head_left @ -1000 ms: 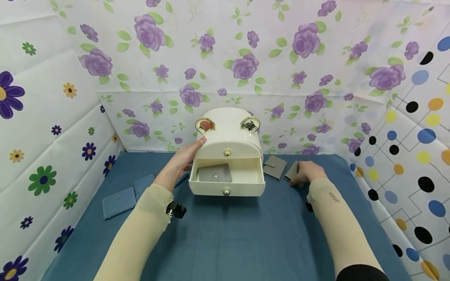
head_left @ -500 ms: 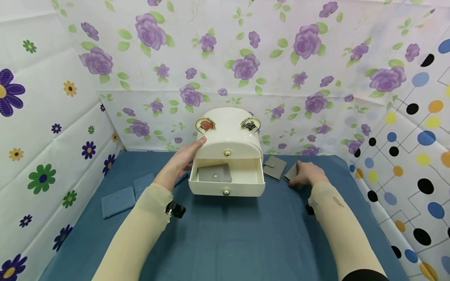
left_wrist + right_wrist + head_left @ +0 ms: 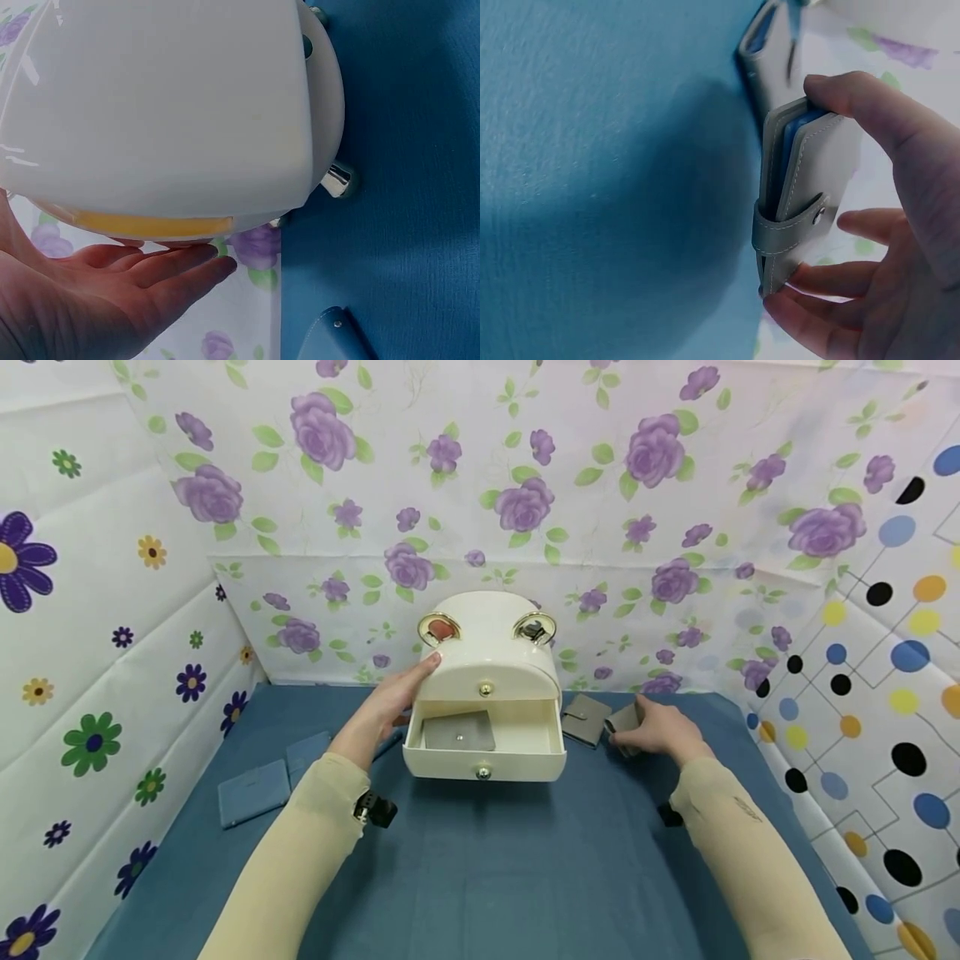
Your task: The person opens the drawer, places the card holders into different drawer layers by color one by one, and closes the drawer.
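Note:
Between the thumb and fingers of my right hand point(image 3: 667, 732) is a small grey wallet point(image 3: 829, 161) with a snap strap, pinched at its ends and lifted slightly from the cloth. A second grey wallet point(image 3: 587, 718) lies just left of it, beside a cream two-drawer box point(image 3: 487, 652). My left hand point(image 3: 378, 714) rests against that box's left side, thumb on the front edge; in the left wrist view its fingers point(image 3: 180, 289) lie nearly straight along the side. The lower drawer point(image 3: 525, 766) is pulled out, with another grey wallet point(image 3: 461, 732) inside at the left.
Left of the box, blue wallets point(image 3: 255, 792) lie on the blue tablecloth point(image 3: 480, 877), partly hidden by the left arm. Gold-rimmed round eyes point(image 3: 534, 627) stick up from the box top. Floral sheets point(image 3: 465, 468) wall the table at the back and sides.
My right hand has tilted the grey wallet and raised it a little off the cloth, its wrist swinging right. The left hand and the box have stayed in place.

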